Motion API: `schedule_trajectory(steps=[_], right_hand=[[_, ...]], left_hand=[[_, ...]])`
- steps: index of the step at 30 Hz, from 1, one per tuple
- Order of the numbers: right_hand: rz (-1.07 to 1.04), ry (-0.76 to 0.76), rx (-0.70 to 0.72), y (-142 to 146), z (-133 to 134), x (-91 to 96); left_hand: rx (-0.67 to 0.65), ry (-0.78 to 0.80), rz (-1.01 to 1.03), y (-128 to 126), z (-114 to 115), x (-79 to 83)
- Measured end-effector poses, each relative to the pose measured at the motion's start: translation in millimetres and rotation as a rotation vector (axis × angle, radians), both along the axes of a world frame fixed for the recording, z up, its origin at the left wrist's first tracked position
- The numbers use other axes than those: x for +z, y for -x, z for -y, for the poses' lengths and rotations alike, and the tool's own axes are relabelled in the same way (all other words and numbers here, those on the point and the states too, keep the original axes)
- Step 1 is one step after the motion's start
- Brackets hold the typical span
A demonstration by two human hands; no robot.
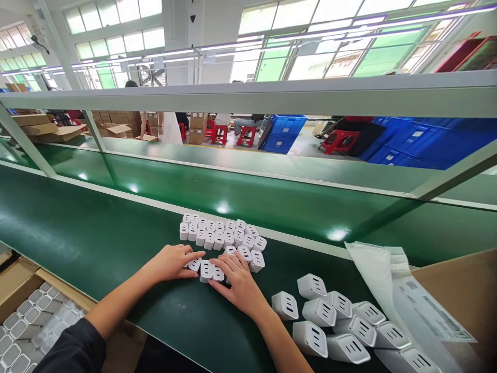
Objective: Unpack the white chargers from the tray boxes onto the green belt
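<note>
In the head view, a short row of white charger blocks point(205, 271) with dark port slots stands on the green work surface point(97, 223) between my two hands. My left hand point(174, 263) grips the row's left end, thumb in front and index finger across the top. From the right, my right hand point(237, 280) has its fingers over the blocks and its thumb along their front; it partly hides the blocks there. Just behind stand rows of similar charger blocks point(219, 238), packed close together, slots facing up and toward me.
More charger blocks point(318, 312) are scattered at right, beside a plastic bag point(404, 295) and a cardboard piece point(462, 290). At lower left, a carton point(23, 290) holds translucent-looking pieces. A pale rail point(248, 101) crosses above; blue crates point(285, 132) and people are beyond.
</note>
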State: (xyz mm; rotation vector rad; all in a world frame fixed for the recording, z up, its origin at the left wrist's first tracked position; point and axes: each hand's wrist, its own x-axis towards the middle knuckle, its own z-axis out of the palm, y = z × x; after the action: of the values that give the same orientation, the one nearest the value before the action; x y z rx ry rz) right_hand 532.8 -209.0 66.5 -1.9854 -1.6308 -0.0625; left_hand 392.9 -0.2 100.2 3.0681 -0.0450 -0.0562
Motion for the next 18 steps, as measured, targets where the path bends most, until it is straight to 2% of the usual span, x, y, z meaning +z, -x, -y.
schedule_trajectory(steps=[6, 14, 18], right_hand=[[0.096, 0.061, 0.013, -14.2, 10.5, 1.5], [0.075, 0.075, -0.031, -23.3, 20.7, 9.4], [0.061, 0.094, -0.067, -26.5, 29.9, 17.4]], left_hand=[[-0.045, -0.019, 0.029, -9.7, 3.2, 8.7], [-0.072, 0.123, 0.087, -19.9, 11.3, -17.3], [-0.061, 0.149, 0.155, -17.7, 11.7, -22.6]])
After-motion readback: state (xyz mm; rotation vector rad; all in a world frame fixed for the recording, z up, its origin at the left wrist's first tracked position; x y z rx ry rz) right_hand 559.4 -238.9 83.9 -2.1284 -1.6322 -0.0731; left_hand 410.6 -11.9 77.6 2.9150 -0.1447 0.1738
